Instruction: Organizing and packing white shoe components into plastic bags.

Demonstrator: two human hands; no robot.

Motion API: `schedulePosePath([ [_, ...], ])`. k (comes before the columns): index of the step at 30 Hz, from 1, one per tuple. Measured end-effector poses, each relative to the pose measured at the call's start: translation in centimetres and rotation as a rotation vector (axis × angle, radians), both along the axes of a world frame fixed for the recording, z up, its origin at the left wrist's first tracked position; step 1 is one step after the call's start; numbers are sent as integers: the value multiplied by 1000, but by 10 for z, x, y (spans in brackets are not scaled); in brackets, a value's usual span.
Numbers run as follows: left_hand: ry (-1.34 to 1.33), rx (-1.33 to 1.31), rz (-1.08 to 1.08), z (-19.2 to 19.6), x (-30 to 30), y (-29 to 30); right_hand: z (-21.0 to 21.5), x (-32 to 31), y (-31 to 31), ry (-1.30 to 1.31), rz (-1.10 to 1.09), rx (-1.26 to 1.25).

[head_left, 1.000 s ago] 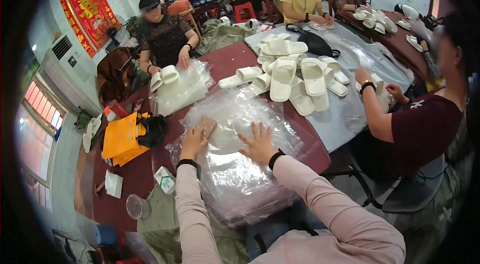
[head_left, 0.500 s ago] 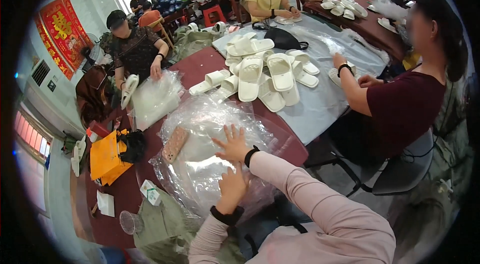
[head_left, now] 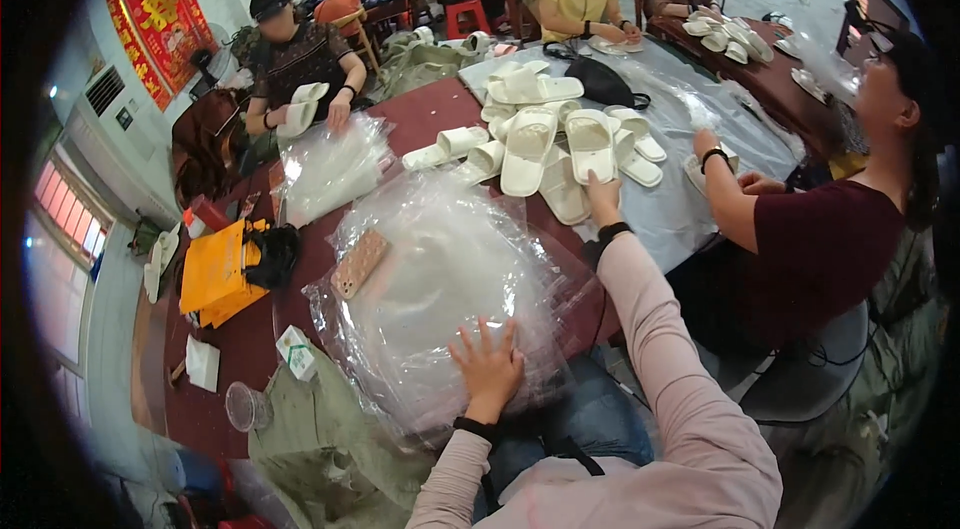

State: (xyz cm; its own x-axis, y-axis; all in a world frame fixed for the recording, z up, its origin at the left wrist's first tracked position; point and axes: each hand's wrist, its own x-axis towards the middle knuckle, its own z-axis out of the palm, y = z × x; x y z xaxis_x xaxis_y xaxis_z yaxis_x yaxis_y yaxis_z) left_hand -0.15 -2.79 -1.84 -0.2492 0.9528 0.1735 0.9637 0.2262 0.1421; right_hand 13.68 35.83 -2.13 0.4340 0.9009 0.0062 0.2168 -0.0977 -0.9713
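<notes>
My left hand (head_left: 488, 371) lies flat with fingers spread on a big pile of clear plastic bags (head_left: 430, 259). A pink patterned phone (head_left: 361, 264) rests on the far left part of these bags. Stretched out ahead, my right hand (head_left: 603, 199) has its fingers closed on the near end of a white slipper (head_left: 591, 137). That slipper sits on top of a heap of similar white slippers (head_left: 528, 136), where the dark red table meets a grey-covered one.
A co-worker on the left holds a slipper (head_left: 303, 110) beside more clear bags (head_left: 338, 169). Another sits close on my right. A yellow bag (head_left: 222, 274), a small white box (head_left: 296, 353) and a clear cup (head_left: 247, 407) stand left. A black pouch (head_left: 596, 84) lies behind the slippers.
My right hand has left the plastic bags and reached forward to the slipper heap, where it grips a slipper. My left hand has opened flat on the bags. The view has shifted slightly.
</notes>
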Motion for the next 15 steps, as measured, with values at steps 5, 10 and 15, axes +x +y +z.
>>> schedulePosePath([
  [5, -28, 75, 19, -6, -3, -1, 8, -1, 12, 853, 487, 81],
  [10, -28, 90, 45, -7, -12, 0, 116, -9, -34, 1139, 879, -10],
  [15, -75, 140, 33, -8, -11, 1, 187, 2, -135, 1026, 774, 144],
])
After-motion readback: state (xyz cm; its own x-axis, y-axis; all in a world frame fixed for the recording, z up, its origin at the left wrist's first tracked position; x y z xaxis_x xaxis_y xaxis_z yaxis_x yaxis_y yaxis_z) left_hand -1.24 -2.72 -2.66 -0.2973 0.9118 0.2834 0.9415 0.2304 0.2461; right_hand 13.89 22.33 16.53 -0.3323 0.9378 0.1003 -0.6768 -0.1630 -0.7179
